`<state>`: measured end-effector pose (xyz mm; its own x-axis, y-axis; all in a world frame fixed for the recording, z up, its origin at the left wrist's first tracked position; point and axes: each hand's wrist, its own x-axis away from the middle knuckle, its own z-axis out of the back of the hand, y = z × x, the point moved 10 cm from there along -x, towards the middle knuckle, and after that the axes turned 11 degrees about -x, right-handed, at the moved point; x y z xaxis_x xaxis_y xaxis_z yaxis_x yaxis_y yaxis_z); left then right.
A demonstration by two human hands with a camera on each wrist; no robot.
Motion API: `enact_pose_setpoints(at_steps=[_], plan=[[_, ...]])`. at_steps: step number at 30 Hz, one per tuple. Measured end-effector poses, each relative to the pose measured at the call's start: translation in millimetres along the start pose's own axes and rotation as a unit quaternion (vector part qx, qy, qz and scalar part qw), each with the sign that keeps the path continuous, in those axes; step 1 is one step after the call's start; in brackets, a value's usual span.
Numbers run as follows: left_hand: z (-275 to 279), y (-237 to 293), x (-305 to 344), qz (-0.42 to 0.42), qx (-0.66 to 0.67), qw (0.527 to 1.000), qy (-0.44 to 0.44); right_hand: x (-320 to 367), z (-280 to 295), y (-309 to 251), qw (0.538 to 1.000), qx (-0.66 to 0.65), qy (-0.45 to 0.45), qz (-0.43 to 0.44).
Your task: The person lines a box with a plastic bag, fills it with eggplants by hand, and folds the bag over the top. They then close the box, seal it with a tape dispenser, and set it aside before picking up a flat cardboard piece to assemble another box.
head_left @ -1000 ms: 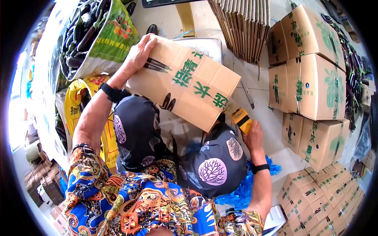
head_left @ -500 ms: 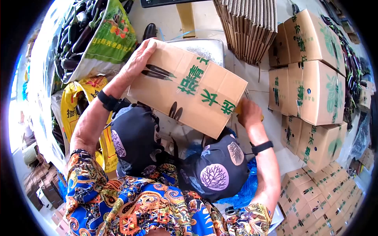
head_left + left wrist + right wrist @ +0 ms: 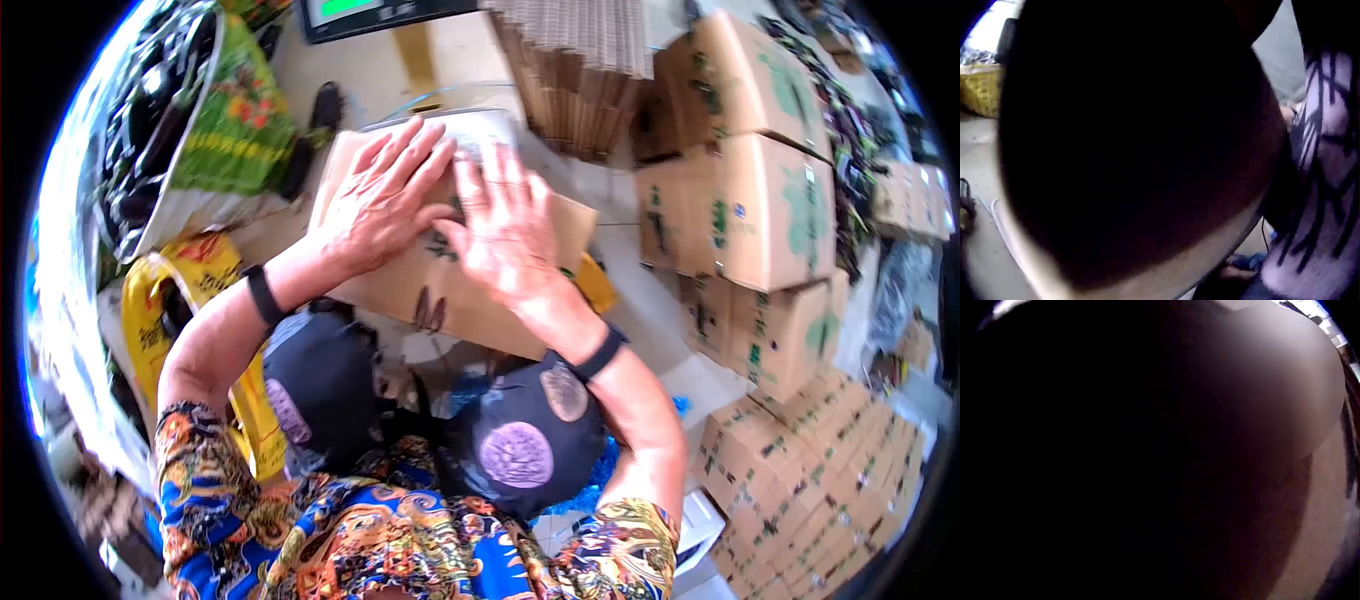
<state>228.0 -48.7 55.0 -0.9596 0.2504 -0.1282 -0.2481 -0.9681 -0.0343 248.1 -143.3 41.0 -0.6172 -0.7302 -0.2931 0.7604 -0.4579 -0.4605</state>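
A closed cardboard carton (image 3: 470,315) with green print lies across the person's knees, over a metal tray (image 3: 490,125). Flat on its top rests the left hand (image 3: 385,200), fingers straight and pointing away from the body. Beside it the right hand (image 3: 508,235) presses on the same face with straight fingers, the two thumbs close together. At the carton's right end shows a yellow tape dispenser (image 3: 597,285), partly hidden by the carton and right forearm. Both wrist views are mostly dark; the left one shows a patterned trouser leg (image 3: 1322,169) at its right.
A stack of flattened cartons (image 3: 570,80) stands beyond the tray. Filled cartons (image 3: 745,200) are piled on the right, with more cartons (image 3: 810,480) below. On the left are a green bag (image 3: 235,130) with eggplants (image 3: 150,150) and a yellow bag (image 3: 150,320). A scale display (image 3: 385,12) is at the top.
The right hand has let go of the tape dispenser at the carton's right end and moved left onto the top. The left hand has shifted from the far left corner to lie flat on it.
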Motion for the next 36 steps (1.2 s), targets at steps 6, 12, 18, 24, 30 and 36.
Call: enact_pose_setpoints(at_steps=[6, 12, 18, 24, 30, 36], plan=[[5.4, -11.5, 4.4, 0.023, -0.040, 0.998, -0.051, 29.6, 37.1, 23.8, 0.998, 0.021, 0.019, -0.052], [-66.9, -111.1, 46.3, 0.238, 0.548, 0.800, 0.055, 99.0, 19.2, 103.8, 0.854, -0.434, 0.161, -0.238], [-124.4, -75.6, 78.3, 0.367, 0.854, 0.369, -0.022, 112.8, -38.4, 119.8, 0.553, -0.761, 0.162, -0.298], [-143.0, -65.6, 137.3, 0.387, 0.857, 0.334, -0.060, 148.9, -115.8, 141.7, 0.532, -0.764, 0.092, -0.353], [-157.2, -77.3, 136.3, 0.392, 0.848, 0.348, -0.069, 187.9, -143.5, 121.4, 0.485, -0.744, -0.012, -0.460], [-156.2, -94.1, 79.2, 0.355, 0.843, 0.398, -0.072, 226.2, -224.1, 154.2, 0.402, -0.761, -0.010, -0.509]])
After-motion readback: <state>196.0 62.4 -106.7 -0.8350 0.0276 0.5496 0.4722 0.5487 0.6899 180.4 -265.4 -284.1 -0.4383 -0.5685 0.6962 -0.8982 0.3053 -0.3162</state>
